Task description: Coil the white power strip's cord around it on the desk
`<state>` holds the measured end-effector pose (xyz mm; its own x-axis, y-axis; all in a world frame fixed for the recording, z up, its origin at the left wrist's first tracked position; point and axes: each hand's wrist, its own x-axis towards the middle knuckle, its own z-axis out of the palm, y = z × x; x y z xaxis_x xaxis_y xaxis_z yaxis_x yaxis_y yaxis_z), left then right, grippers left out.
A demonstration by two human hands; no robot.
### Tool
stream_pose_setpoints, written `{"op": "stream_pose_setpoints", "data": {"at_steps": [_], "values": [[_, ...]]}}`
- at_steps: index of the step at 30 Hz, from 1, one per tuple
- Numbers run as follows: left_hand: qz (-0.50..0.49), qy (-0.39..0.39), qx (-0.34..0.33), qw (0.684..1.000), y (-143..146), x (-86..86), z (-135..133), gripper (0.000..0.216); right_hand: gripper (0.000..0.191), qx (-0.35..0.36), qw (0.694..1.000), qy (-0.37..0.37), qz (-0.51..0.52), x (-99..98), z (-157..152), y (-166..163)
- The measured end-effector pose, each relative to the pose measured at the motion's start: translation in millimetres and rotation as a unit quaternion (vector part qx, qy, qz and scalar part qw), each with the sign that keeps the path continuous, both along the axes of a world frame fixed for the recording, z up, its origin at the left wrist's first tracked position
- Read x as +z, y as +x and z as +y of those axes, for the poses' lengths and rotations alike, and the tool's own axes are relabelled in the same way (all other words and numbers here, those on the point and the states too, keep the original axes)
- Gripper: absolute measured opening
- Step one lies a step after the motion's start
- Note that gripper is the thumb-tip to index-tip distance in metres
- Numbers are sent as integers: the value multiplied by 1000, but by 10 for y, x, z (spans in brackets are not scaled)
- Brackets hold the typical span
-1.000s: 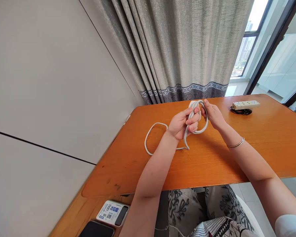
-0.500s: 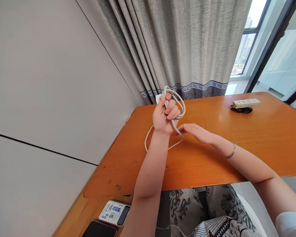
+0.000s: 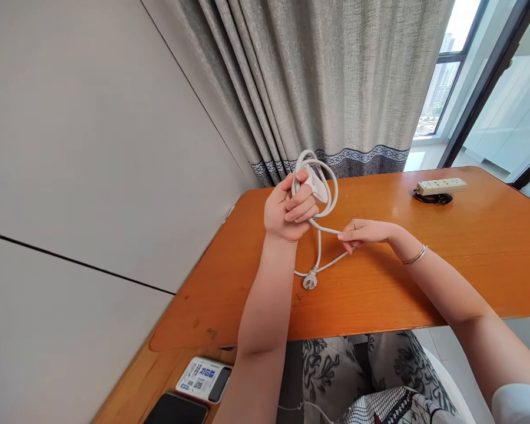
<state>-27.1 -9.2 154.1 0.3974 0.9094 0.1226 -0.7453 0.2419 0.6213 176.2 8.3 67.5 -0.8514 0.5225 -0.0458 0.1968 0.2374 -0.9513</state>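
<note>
Head cam, looks fwd-down, close over table (image 3: 424,282); edges maybe warped.

The cord (image 3: 320,176) is pale grey-white, as is its plug (image 3: 310,281). The table (image 3: 424,277) is glossy orange-brown wood. The curtain (image 3: 335,76) is woven grey with a dark blue band bearing a white interlaced pattern along its hem. The power strip (image 3: 440,186) is cream, over a black cable (image 3: 433,198). The bracelet (image 3: 415,257) is silver. The trousers (image 3: 335,365) are black-and-white floral.
</note>
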Motion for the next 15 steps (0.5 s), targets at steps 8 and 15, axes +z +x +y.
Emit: {"op": "stream_pose_setpoints", "data": {"at_steps": [8,15], "values": [[3,-22,-12,1000,-60,-52,40,32,56,-225,930,-72,280,250,-81,-56],[44,-79,-123,988,126,-29,22,35,50,-352,856,-137,353,357,-163,-179]]}}
